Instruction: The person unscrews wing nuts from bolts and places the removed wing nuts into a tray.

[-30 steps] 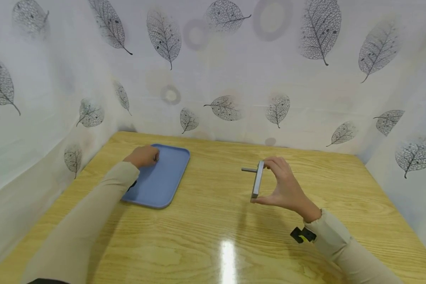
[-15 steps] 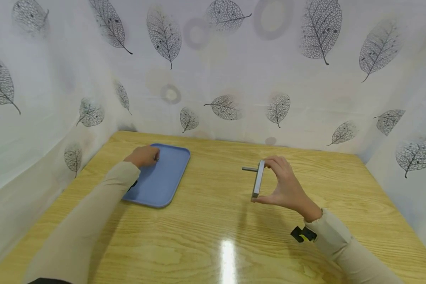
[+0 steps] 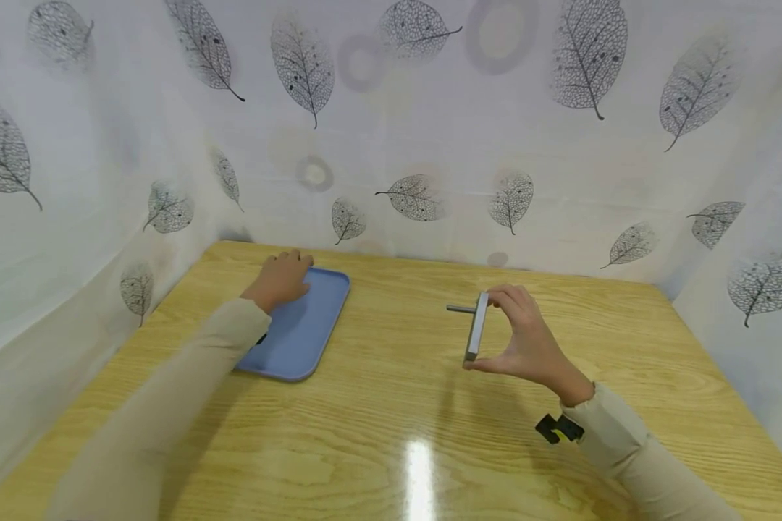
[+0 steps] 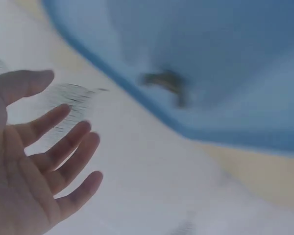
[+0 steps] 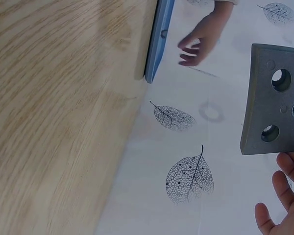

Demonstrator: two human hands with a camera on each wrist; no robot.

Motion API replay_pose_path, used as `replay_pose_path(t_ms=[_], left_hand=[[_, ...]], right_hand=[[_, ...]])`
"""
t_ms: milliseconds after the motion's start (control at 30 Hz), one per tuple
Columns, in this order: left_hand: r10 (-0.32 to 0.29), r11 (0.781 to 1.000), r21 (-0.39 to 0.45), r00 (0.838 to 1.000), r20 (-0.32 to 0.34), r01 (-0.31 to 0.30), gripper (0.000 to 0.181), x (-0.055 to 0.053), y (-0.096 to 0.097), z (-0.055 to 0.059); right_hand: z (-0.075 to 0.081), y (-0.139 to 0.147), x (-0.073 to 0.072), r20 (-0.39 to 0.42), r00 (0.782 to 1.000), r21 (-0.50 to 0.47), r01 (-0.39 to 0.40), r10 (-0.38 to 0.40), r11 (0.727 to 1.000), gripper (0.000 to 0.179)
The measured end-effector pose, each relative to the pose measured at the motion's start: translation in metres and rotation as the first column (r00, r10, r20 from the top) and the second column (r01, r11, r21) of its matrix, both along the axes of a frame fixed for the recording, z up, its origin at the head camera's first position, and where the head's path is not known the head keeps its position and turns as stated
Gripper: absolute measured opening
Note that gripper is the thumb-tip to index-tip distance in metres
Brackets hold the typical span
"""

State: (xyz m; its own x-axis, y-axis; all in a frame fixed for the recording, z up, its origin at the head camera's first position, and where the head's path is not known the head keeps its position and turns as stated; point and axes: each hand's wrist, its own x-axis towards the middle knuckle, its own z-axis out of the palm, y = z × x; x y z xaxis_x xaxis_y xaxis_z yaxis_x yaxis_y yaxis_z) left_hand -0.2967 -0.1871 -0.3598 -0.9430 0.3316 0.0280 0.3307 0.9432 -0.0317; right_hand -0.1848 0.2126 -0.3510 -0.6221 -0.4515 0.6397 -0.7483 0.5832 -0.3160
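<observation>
My left hand (image 3: pixel 282 278) is raised over the far left part of a blue tray (image 3: pixel 329 325), its fingers spread and slightly bent. Nothing lies in its palm in the left wrist view. There, a small brownish bent piece (image 4: pixel 167 82) sits inside the tray near a corner, too blurred to name. My right hand (image 3: pixel 524 340) grips a grey metal plate (image 3: pixel 476 329) by its edges, thumb below and fingers above, holding it upright over the table. A thin metal rod (image 3: pixel 460 309) sticks out of the plate to the left. Several round holes pierce the plate (image 5: pixel 277 105) in the right wrist view.
The wooden table (image 3: pixel 378 412) runs up to a pale curtain (image 3: pixel 423 108) with leaf prints, which closes off the back and both sides. A dark strap piece (image 3: pixel 559 428) is at the right cuff.
My left hand has uncurled from a fist over the tray and moved up and slightly right. My right hand keeps its hold on the plate, almost unmoved.
</observation>
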Motion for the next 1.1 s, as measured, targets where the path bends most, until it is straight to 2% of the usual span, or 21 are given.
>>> replay_pose_path(t_ms=[100,233,300,367,467,567,667,733,900,967,1100], left_hand=[[-0.068,0.996,0.053,0.995,-0.076,0.072,0.045,0.013,0.024,0.011],[-0.175,0.976,0.102,0.973,-0.152,0.192,0.048,0.034,0.06,0.021],[-0.229,0.96,0.125,0.958,-0.174,0.252,0.05,0.043,0.077,0.022],[-0.282,0.939,0.153,0.943,-0.175,0.309,0.054,0.051,0.092,0.021],[-0.363,0.895,0.224,0.922,-0.139,0.386,0.057,0.064,0.113,0.018],[-0.425,0.851,0.297,0.9,-0.095,0.433,0.059,0.076,0.131,0.014],[-0.468,0.818,0.343,0.881,-0.069,0.461,0.062,0.085,0.144,0.009],[-0.482,0.806,0.361,0.874,-0.06,0.469,0.065,0.087,0.152,0.006],[-0.513,0.769,0.449,0.858,0.011,0.454,0.073,0.086,0.167,0.001],[-0.534,0.741,0.508,0.844,0.048,0.439,0.078,0.085,0.173,-0.001],[-0.58,0.666,0.634,0.807,0.109,0.393,0.09,0.083,0.181,-0.008]], right_hand=[[0.0,0.001,0.0,0.002,1.0,0.0,0.006,-0.006,1.0,0.091],[0.001,0.002,0.0,0.002,1.0,-0.004,0.005,-0.005,1.0,0.09],[0.002,0.002,-0.001,0.0,1.0,-0.011,-0.002,0.002,1.0,0.089],[0.003,0.002,-0.001,-0.004,1.0,-0.016,-0.008,0.008,1.0,0.088],[0.005,0.002,0.0,-0.001,1.0,-0.02,-0.012,0.012,1.0,0.087],[0.006,0.001,0.0,0.005,1.0,-0.019,-0.016,0.016,1.0,0.088],[0.008,0.0,0.0,0.006,1.0,-0.016,-0.02,0.02,1.0,0.089],[0.009,-0.001,0.0,0.003,1.0,-0.011,-0.018,0.018,1.0,0.09],[0.011,-0.004,-0.001,0.004,1.0,-0.015,-0.023,0.023,1.0,0.094],[0.012,-0.005,-0.001,0.006,1.0,-0.02,-0.029,0.029,0.999,0.094],[0.013,-0.007,0.0,0.011,0.999,-0.023,-0.038,0.038,0.999,0.093]])
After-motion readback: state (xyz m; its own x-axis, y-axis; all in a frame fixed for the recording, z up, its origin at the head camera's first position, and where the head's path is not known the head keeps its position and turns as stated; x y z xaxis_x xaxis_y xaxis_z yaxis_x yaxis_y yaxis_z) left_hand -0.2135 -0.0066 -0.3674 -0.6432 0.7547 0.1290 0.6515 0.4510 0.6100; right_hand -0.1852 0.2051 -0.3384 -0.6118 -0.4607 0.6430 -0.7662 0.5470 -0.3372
